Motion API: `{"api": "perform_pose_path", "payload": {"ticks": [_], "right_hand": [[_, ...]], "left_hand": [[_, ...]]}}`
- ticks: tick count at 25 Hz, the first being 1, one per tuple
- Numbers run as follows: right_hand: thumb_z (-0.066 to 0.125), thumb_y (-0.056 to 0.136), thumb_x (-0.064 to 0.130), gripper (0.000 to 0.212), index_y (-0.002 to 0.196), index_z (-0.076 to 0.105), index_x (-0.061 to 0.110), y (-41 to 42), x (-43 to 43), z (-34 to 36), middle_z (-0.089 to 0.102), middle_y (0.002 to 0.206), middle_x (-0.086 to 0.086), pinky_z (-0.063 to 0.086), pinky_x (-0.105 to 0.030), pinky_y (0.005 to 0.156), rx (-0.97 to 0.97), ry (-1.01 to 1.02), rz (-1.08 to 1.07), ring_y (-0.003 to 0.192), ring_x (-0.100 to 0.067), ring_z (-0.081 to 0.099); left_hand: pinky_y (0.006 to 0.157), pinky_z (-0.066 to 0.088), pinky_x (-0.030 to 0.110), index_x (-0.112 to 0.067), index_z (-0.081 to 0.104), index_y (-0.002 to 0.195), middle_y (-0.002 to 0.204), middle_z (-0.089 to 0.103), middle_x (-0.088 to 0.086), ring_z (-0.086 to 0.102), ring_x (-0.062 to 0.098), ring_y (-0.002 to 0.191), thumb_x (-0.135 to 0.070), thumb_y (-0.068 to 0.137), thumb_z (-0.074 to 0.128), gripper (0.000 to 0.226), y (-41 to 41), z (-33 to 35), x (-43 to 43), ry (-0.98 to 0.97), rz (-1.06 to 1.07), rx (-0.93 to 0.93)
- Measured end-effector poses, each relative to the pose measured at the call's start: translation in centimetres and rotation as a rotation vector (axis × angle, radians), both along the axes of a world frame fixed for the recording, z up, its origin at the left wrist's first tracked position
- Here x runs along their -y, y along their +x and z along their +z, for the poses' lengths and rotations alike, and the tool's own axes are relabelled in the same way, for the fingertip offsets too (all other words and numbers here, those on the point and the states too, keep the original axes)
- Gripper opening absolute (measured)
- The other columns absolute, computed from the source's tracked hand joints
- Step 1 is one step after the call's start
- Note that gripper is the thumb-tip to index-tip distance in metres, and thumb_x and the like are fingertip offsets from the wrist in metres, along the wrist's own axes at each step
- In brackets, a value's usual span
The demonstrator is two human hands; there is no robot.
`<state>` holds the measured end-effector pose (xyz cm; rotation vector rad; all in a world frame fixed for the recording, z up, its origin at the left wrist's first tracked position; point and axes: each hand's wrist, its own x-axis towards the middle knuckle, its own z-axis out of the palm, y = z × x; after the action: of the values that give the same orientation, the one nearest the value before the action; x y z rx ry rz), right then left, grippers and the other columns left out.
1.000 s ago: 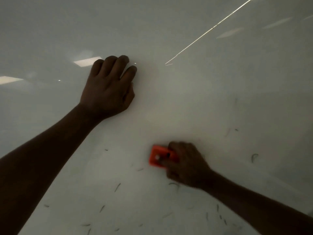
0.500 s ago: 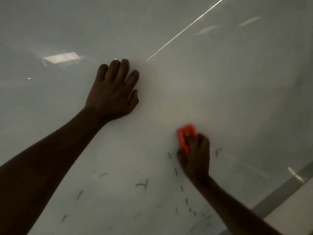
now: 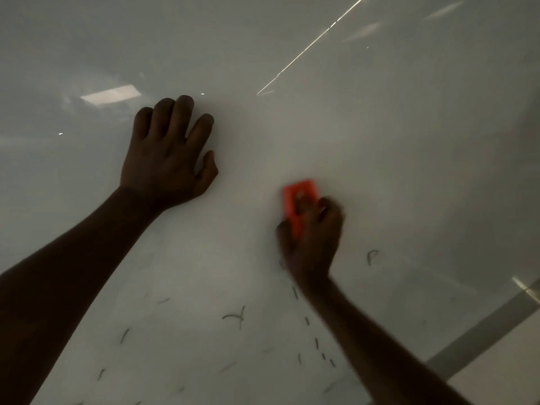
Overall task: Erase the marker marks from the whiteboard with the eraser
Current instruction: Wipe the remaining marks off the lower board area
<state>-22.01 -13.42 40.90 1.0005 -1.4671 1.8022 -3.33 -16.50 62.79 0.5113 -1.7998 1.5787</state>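
Observation:
A white whiteboard (image 3: 380, 141) fills the view. My right hand (image 3: 311, 238) grips a small orange eraser (image 3: 299, 197) and presses it flat on the board, its upper half sticking out above my fingers; both are motion-blurred. My left hand (image 3: 169, 153) rests palm-down on the board up and to the left, fingers slightly spread, holding nothing. Dark marker marks lie below: a cross-like stroke (image 3: 236, 317), a "P"-like mark (image 3: 372, 257) right of my right hand, and several short dashes (image 3: 317, 343) along my right forearm.
The board's grey lower edge (image 3: 482, 334) runs diagonally at the bottom right, with a pale surface beyond it. Ceiling-light reflections (image 3: 109, 94) and a bright thin streak (image 3: 309, 45) show on the glossy upper board.
My right hand has carried the eraser from lower centre up and to the right and turned it upright. The left hand stays planted on the board. The view has shifted slightly.

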Motion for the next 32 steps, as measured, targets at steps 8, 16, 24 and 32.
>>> {"api": "perform_pose_path", "payload": {"ticks": [8, 16, 24, 32], "right_hand": [[0.065, 0.084, 0.039, 0.028, 0.11, 0.061, 0.032, 0.4, -2.2, -1.7, 0.068, 0.094, -0.005, 0.054, -0.038, 0.072, -0.459, 0.138, 0.228, 0.08, -0.026, 0.062], [0.063, 0.084, 0.035, 0.06, 0.139, 0.052, 0.015, 10.9, -0.2, 5.8, 0.056, 0.112, -0.024, 0.047, -0.046, 0.082, -0.092, -0.031, 0.036, 0.098, -0.039, 0.051], [0.062, 0.082, 0.053, 0.038, 0.111, 0.064, 0.029, 11.5, -0.5, 13.9, 0.063, 0.1, -0.004, 0.049, -0.032, 0.072, -0.587, 0.005, -0.032, 0.089, -0.022, 0.059], [0.062, 0.08, 0.036, 0.048, 0.128, 0.057, 0.026, 28.8, -0.1, 5.1, 0.052, 0.118, -0.018, 0.052, -0.045, 0.078, -0.903, 0.042, 0.158, 0.095, -0.038, 0.054]], "left_hand": [[0.087, 0.037, 0.047, -0.004, 0.056, 0.127, 0.132, 0.054, 0.028, 0.05, 0.042, 0.114, -0.037, 0.095, 0.049, 0.046, -0.1, 0.0, -0.2, 0.037, -0.037, 0.031], [0.093, 0.045, 0.048, 0.0, 0.066, 0.124, 0.129, 0.062, 0.026, 0.058, 0.043, 0.115, -0.021, 0.083, 0.068, 0.045, 1.6, 1.1, -2.7, 0.3, -0.267, 0.031], [0.095, 0.039, 0.046, -0.006, 0.064, 0.124, 0.133, 0.059, 0.02, 0.055, 0.04, 0.117, -0.025, 0.094, 0.056, 0.037, 26.1, 3.4, -1.5, 0.125, -0.123, -0.193], [0.091, 0.038, 0.045, -0.003, 0.06, 0.12, 0.129, 0.055, 0.019, 0.048, 0.035, 0.113, -0.025, 0.092, 0.057, 0.035, 32.4, 4.3, -0.5, 0.018, -0.055, -0.317]]}}
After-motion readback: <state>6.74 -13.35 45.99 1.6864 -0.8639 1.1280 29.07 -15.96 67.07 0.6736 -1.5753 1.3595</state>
